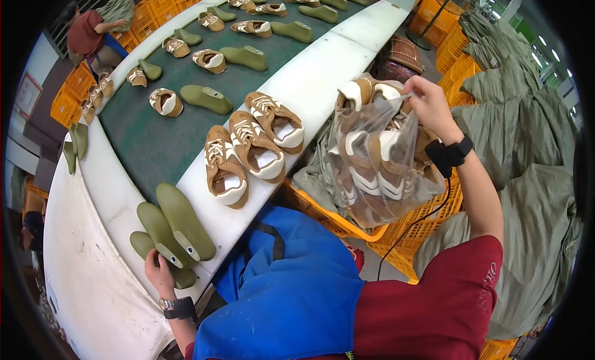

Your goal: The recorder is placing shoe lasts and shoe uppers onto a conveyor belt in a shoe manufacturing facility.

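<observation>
At the lower left, my left hand (160, 274) grips the heel end of a green shoe last; some of its fingers are hidden. Other green shoe lasts (186, 220) lie beside it on the white table rim. My right hand (429, 105) is closed on the top edge of a clear plastic bag (406, 186). Inside and at the mouth of the bag are several brown-and-white sneakers (365, 152). Between my hands, three brown sneakers (251, 143) stand side by side on the rim, with white laces and pale insoles.
A green conveyor belt (186, 134) carries more sneakers and lasts. Orange crates (396, 248) stand under the bag and along the right, near grey-green cloth covers (520, 193). A black cable (427, 217) hangs from my right wrist. Another person (87, 35) works at the far left.
</observation>
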The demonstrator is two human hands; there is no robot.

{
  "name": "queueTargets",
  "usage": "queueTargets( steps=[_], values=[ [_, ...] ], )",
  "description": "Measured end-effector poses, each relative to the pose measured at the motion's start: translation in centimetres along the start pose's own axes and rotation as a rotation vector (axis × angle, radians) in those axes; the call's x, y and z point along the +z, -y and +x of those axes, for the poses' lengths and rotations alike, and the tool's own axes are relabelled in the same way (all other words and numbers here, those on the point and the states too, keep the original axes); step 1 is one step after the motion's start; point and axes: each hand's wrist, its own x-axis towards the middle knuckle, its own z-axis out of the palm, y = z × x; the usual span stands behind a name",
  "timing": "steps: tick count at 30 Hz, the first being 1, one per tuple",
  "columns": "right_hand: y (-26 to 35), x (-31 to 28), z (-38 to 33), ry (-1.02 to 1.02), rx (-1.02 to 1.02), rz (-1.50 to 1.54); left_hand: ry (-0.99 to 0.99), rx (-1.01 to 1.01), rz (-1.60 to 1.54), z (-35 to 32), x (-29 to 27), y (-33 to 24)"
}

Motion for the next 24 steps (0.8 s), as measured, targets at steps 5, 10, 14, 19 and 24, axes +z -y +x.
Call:
queueTargets(
  steps=[5,10,14,19,24],
  values=[
    [-2.2,2.1,-2.6,0.087,0.1,-0.175,-0.004,0.009,0.0,-0.1,-0.2,-0.9],
    [-1.2,2.1,-3.6,0.241,0.06,-0.285,0.012,-0.019,-0.044,-0.2,0.0,-1.0],
    [2.3,-0.7,-4.4,0.24,-0.118,-0.52,-0.01,0.02,-0.073,-0.1,0.5,-0.6],
    [11.8,-2.7,-4.4,-0.165,-0.252,-0.401,-0.046,0.027,-0.077,-0.2,0.3,-0.3],
    [20.6,7.5,-7.6,0.207,-0.179,0.351,-0.146,0.005,-0.079,-0.4,0.2,0.2]
  ],
)
